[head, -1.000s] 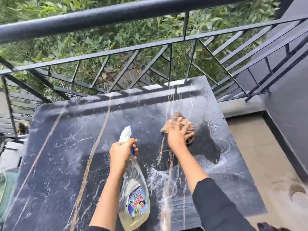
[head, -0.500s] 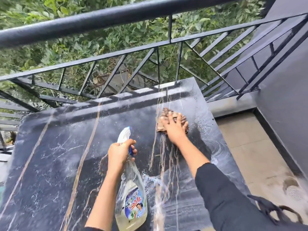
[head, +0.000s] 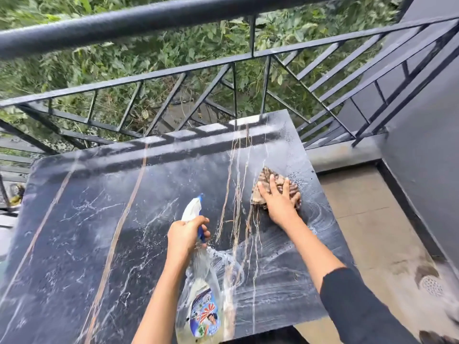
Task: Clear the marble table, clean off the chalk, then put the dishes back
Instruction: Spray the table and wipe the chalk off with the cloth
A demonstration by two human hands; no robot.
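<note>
"Marble surface (head: 74,244) — where's the cloth (head: 267,177)?"
"Two o'clock, under your flat, pressing right grip (head: 278,202). Overlap strokes toward nine o'clock — your left grip (head: 185,234) clasps the spray bottle (head: 201,306)."

The person wears a black sleeve (head: 360,309) on the right arm, plain and matte, of soft cloth. Its cuff ends partway up the forearm, and the fabric widens in loose folds toward the elbow. Below the cuff the forearm, wrist and right hand (head: 278,204) are bare, fingers (head: 272,184) included. The left forearm and left hand (head: 185,235) show bare down to the lower edge.
</note>
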